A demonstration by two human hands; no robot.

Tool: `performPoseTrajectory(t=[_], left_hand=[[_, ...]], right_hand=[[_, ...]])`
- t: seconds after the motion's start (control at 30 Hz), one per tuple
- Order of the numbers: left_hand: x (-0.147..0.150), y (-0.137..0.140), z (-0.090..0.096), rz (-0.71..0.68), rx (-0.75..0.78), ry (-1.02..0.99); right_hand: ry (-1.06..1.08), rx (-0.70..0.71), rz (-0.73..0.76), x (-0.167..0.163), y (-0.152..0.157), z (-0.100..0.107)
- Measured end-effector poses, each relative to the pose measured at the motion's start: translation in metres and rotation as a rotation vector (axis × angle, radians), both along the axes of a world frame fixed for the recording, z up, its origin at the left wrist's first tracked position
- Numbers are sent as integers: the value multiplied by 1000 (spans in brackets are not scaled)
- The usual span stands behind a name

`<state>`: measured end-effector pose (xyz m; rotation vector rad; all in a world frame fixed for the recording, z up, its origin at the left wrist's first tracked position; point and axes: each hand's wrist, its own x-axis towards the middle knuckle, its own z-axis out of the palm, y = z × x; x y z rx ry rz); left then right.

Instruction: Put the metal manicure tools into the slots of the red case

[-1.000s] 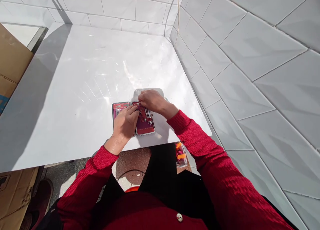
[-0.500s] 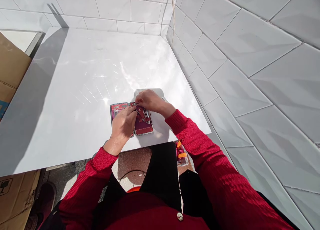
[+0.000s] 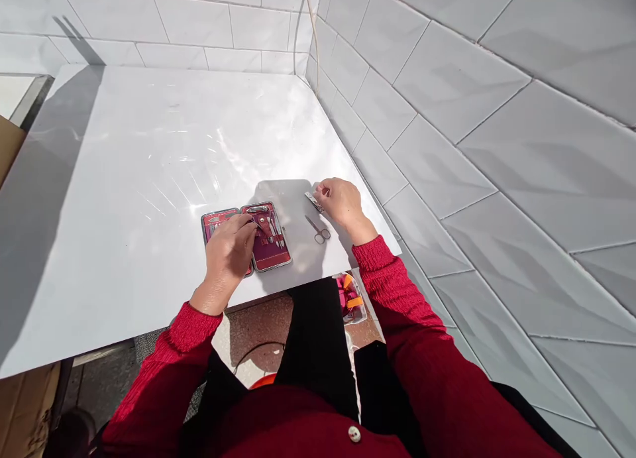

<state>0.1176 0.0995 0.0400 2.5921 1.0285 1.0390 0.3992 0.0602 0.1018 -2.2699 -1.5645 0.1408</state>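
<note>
An open manicure case (image 3: 271, 259) with a dark red lining lies near the table's front edge. Slim metal tools and a strap with a snap show in its right half. My left hand (image 3: 229, 246) lies across the hinge and covers much of the left half, its curled fingers gripping the case near the strap. To the right of the case, my right hand (image 3: 340, 199) is closed in a pinch; what it may hold is hidden. Just by its fingertips is a silver nail clipper (image 3: 313, 201). Small scissors (image 3: 319, 231) rest on the table below that hand.
The white table (image 3: 149, 133) meets tiled walls (image 3: 377, 93) at the back and right. A pale cord (image 3: 311, 20) hangs in the corner. Under the front edge stands a clear container (image 3: 352, 299) with pink and orange things. Cardboard (image 3: 24, 411) is at the lower left.
My right hand has moved right, from the top of the case to the nail clipper, uncovering the scissors. My left hand stays on the case. The view has shifted slightly.
</note>
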Motion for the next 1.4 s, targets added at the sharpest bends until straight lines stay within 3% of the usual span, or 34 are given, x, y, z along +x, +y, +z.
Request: performPoseTrajectory(t=[0.23, 0.4, 0.63, 0.83, 1.1, 1.4], left_hand=[[-7, -13, 15, 44, 31, -19], [-20, -35, 18, 40, 96, -93], [-40, -57, 15, 85, 30, -78], [-52, -56, 12, 158, -4, -87], [-59, -53, 2, 244, -122, -152], [-69, -48, 5, 324, -43, 0]], right_hand=[[-60, -148, -21, -1, -9, -10], [-53, -106, -25, -3, -9, -18], [42, -77, -28, -6, -22, -23], [49, 14, -44, -11, -31, -34], [281, 289, -81, -12, -54, -57], [317, 308, -102, -17, -64, -65]])
